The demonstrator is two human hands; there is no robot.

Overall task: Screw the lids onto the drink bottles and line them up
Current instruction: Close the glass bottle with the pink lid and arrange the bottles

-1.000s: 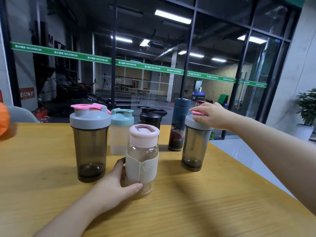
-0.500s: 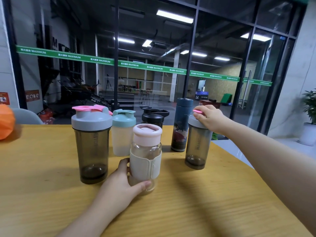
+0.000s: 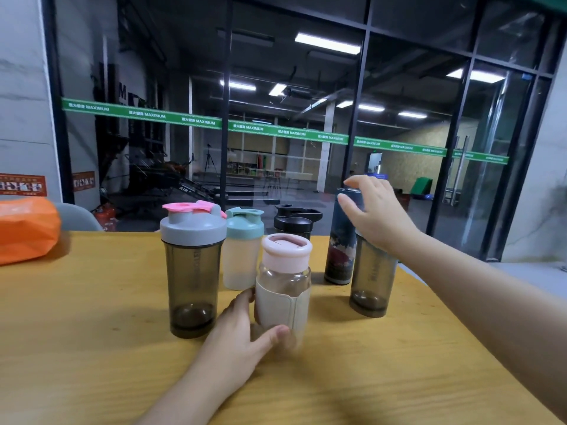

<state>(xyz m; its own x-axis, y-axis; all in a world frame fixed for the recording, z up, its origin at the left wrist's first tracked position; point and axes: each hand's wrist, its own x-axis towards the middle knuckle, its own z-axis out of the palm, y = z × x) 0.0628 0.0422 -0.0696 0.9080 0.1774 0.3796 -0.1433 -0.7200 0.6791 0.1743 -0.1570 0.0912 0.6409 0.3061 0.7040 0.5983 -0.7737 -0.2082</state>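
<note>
Several lidded bottles stand on the wooden table. My left hand grips the base of a clear bottle with a pink lid and beige sleeve, at the front. To its left is a tall smoky shaker with a grey and pink lid. Behind stand a frosted shaker with a teal lid and a black bottle. My right hand hovers with fingers spread at the top of a dark blue tumbler. It hides the lid of a second smoky shaker below it.
An orange bag lies at the table's far left, with a grey chair back behind it. The table's right edge runs diagonally close to the right shaker. A glass wall stands beyond the table.
My right hand has let go of the right smoky shaker's lid, opened, and lifted up and left toward the blue tumbler's top. My left hand still holds the clear bottle.
</note>
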